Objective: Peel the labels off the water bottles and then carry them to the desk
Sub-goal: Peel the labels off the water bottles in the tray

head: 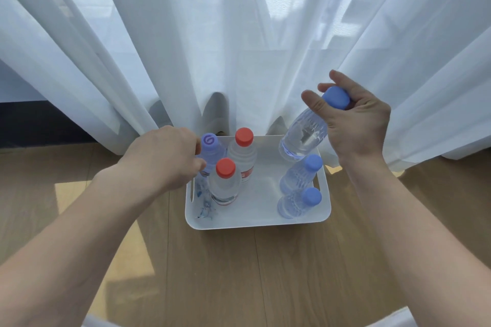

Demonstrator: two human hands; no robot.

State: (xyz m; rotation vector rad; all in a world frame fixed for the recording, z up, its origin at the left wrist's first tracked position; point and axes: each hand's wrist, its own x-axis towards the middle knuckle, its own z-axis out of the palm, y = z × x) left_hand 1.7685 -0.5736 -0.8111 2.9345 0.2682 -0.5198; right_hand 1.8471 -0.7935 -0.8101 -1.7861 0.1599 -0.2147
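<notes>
A white bin [255,216] sits on the wooden floor. My right hand [356,125] grips a clear, label-free bottle with a blue cap [305,133] by its neck, tilted above the bin's far right corner. Two more bare blue-capped bottles [300,175] [299,203] stand at the bin's right side. At the left stand two red-capped bottles [224,183] [243,156] with labels and a purple-capped bottle [211,148]. My left hand [164,156] reaches over the bin's left rim, fingers at the purple-capped bottle; whether it grips is hidden. Crumpled peeled labels [203,204] lie in the bin's left front.
White sheer curtains [239,48] hang right behind the bin and reach the floor. Wooden floor [239,273] stretches in front of and on both sides of the bin.
</notes>
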